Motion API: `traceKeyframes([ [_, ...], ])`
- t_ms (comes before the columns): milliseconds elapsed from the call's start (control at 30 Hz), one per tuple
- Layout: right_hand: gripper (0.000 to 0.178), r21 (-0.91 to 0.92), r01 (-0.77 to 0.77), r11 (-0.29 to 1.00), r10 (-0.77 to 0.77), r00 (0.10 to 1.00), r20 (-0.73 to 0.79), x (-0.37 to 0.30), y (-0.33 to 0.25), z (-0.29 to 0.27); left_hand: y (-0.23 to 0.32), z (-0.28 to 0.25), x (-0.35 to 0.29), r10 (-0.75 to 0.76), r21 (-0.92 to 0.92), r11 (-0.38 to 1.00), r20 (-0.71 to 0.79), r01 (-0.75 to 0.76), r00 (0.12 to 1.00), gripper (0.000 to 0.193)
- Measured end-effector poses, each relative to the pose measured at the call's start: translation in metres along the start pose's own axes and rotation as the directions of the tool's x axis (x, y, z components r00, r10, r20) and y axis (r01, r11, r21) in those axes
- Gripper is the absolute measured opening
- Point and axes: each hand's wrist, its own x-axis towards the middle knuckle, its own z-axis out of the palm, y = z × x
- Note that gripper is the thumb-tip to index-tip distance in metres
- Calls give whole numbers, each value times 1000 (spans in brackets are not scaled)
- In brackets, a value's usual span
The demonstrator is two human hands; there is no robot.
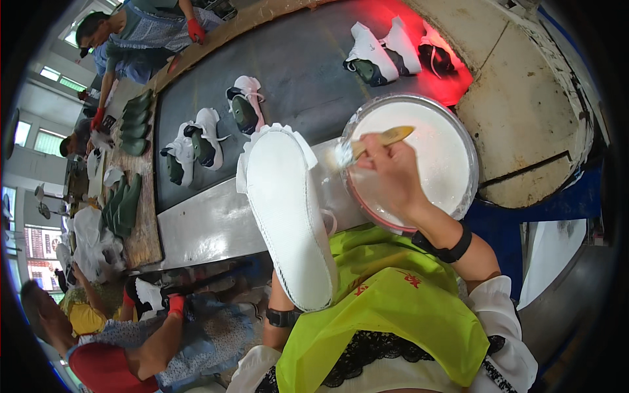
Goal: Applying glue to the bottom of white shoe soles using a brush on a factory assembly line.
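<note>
1. The right hand (393, 171), right of centre in the frame, has its grip clamped on one wooden-handled brush (372, 144); the bristle end points to the left and lies at the left rim of the glue bowl (466, 171).
2. That is one round bowl with a clear wall, full of white glue, and it fills the centre right of the frame. Its lower left edge sits just above the yellow-green apron (393, 314).
3. The left hand is hidden behind one upturned white shoe (288, 216), so I cannot tell how its grip stands; only the forearm with a dark wristband (283, 318) shows at lower centre. The shoe's white sole faces up, heel toward the lower edge, toe toward the upper centre, just left of the bowl.
4. The right wrist carries one dark band (452, 249).
5. On the dark conveyor belt (308, 72) above I count about five white shoes with green insides (246, 105) in the upper centre and left, and two or three more under red light (393, 49) at the upper right. The belt between the groups lies open.
6. A steel counter (203, 229) edge runs between belt and apron.
7. At far left, a wooden board (141, 229) holds two stacks of green soles (124, 203).
8. Three other people work at the left edge, two in red gloves (195, 29).
</note>
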Motion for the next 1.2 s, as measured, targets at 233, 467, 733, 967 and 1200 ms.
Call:
traceKeyframes([
  [233,28,61,136,989,-133,990,-49,11,-6,19,28,-3,30,-80,-24,996,5,80,997,45],
  [467,26,-18,165,986,-165,961,-220,25,-46,-26,95,8,116,195,354,929,-215,-110,957,39],
  [733,23,-88,155,984,-176,926,-333,49,-54,-64,260,-116,394,568,940,-213,-104,268,816,34],
  [967,25,-151,84,985,-140,898,-416,60,-39,-106,183,-33,409,827,660,-365,-94,657,555,49],
  [1200,25,-136,43,990,-90,927,-363,51,-37,-113,212,-23,285,630,169,-686,624,708,462,93],
])
